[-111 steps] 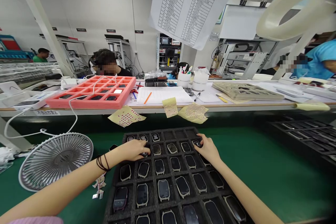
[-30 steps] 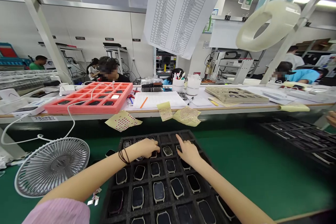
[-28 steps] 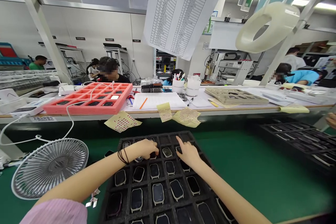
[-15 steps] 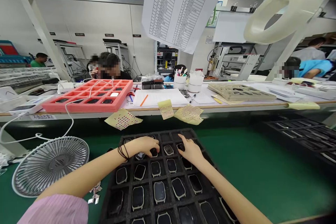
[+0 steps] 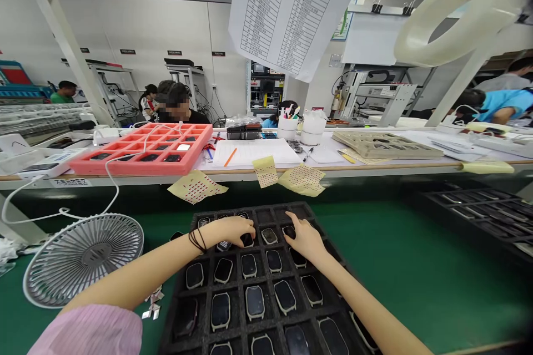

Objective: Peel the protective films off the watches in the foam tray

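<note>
A black foam tray (image 5: 233,283) divided into compartments holds several smartwatch bodies with dark screens and pale frames. Over its far part, my left hand (image 5: 235,229) has its fingers curled down around a smartwatch (image 5: 247,240) in one compartment. To the right, my right hand (image 5: 307,239) reaches across the tray, thumb and index finger apart beside another smartwatch (image 5: 288,231); its other fingers are partly hidden. Between my hands a smartwatch (image 5: 269,236) lies untouched in its slot.
A grey fan (image 5: 94,258) stands left on the green mat. Another black tray of watches (image 5: 478,211) sits at right. On the shelf ahead are a red compartment tray (image 5: 144,163), papers (image 5: 258,152) and a beige tray (image 5: 387,147). A tape roll (image 5: 441,39) hangs upper right. Other people sit beyond.
The view has shifted slightly, so the scene sits a little further right. Both my hands keep the same places over the tray.
</note>
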Demonstrator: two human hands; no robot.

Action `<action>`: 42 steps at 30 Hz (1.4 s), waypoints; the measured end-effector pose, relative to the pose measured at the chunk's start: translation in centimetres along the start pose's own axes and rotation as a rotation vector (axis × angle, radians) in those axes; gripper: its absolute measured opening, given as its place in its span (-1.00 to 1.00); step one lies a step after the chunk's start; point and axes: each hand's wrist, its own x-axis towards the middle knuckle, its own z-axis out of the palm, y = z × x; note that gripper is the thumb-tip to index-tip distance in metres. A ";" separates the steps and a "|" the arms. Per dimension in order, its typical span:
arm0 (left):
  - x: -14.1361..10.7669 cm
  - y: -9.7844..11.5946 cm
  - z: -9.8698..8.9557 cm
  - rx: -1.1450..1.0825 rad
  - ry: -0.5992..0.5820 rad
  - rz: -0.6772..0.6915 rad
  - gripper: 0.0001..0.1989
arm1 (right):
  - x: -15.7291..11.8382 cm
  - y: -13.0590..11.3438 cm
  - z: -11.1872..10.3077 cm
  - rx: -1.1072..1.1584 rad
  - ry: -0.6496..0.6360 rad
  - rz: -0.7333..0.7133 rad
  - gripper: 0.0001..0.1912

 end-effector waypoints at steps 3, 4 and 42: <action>0.0 0.0 0.0 0.001 0.000 -0.006 -0.65 | 0.0 0.0 0.0 -0.001 0.005 -0.018 -0.38; 0.0 0.1 0.0 0.002 0.000 -0.011 -0.65 | 0.0 0.0 0.1 -0.005 0.006 -0.024 -0.38; -0.7 1.2 0.9 0.114 0.020 -0.047 -0.67 | 0.1 0.1 0.3 0.037 0.022 -0.009 -0.46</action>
